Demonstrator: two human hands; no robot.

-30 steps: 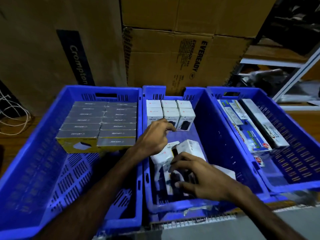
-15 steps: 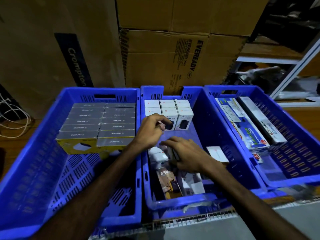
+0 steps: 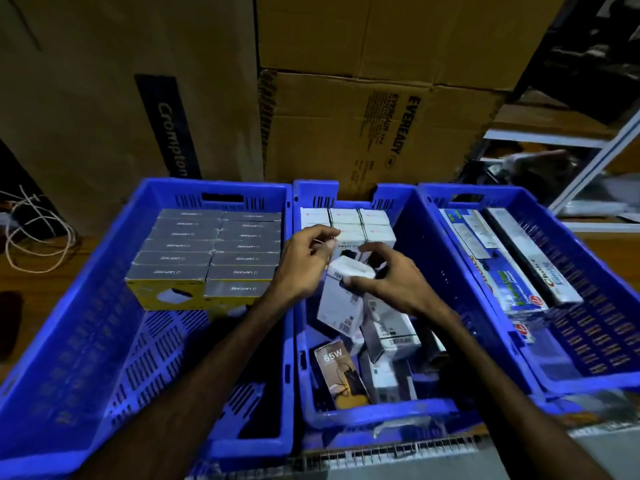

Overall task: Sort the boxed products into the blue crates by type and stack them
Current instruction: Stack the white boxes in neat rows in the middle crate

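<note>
Three blue crates stand side by side. The middle crate (image 3: 408, 216) holds neat rows of white boxes (image 3: 377, 233) at its back and loose boxes (image 3: 391, 337) toward the front. My right hand (image 3: 391, 282) pinches a small white box (image 3: 349, 270) between thumb and fingers, just in front of the rows. Curled over the front-left box of those rows is my left hand (image 3: 304, 265), with a white sliver showing between thumb and forefinger. The left crate (image 3: 86, 323) carries stacked grey and yellow boxes (image 3: 207, 251).
The right crate (image 3: 588, 289) holds long flat boxes (image 3: 498, 268). A tan box marked 65W (image 3: 337, 372) lies at the middle crate's front. Large cardboard cartons (image 3: 346, 116) rise right behind the crates. Coiled white cable (image 3: 38, 237) lies on the wooden surface at the left.
My right hand has lifted a small white box out of the loose pile and brought it up toward the rows. My left hand has stayed at the front-left of the rows.
</note>
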